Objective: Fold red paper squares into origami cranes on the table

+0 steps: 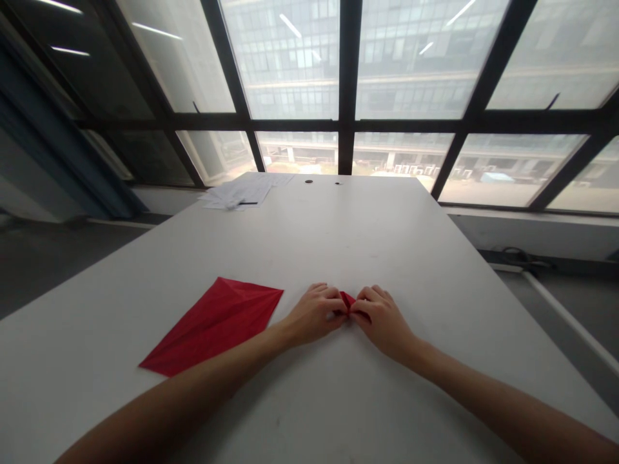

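Pinching a small red folded paper (347, 300) between our left hand (314, 314) and right hand (382, 317), fingertips pressed together on it, mid-table (338, 238); a larger creased red sheet (215, 325) lies flat just left

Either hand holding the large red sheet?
No: both the left hand and right hand pinch a small folded red paper; the large red sheet lies flat beside them.

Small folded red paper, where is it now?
In the head view, the small folded red paper is pinched between left hand and right hand on the table, right of the large red sheet.
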`<state>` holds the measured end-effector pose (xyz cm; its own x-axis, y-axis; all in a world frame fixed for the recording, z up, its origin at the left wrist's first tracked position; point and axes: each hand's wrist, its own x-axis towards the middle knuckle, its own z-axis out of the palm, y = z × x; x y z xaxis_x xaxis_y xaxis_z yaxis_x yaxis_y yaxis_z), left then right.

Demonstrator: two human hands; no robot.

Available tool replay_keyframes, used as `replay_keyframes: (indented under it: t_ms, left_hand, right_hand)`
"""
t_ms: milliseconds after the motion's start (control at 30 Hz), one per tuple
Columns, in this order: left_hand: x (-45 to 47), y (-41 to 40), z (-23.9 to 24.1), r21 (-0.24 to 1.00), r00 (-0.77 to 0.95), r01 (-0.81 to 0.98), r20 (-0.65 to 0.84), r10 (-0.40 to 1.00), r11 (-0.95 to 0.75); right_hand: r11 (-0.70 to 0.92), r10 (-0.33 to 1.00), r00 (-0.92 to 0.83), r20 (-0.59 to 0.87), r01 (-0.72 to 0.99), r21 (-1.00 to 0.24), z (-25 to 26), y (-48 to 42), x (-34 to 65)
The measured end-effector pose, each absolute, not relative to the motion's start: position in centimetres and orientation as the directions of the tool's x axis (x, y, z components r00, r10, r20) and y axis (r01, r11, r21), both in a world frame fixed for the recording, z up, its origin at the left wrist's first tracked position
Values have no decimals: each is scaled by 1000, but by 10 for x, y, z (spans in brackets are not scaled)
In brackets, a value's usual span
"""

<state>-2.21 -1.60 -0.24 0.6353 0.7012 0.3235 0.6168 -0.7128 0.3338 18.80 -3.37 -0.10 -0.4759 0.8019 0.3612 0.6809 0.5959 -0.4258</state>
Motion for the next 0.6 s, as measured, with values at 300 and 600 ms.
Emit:
replay_keyframes:
  t_ms: [300,600]
  left_hand:
    - [-28,-13,-5,489,621,526,339,707,-696]
    - [-28,-16,-4,530,611,523,313,727,-667]
  right_hand:
    - [538,843,-440,310,694,-478,-6,-29,187]
    - [488,872,-384,304,727,-483,-11,-29,188]
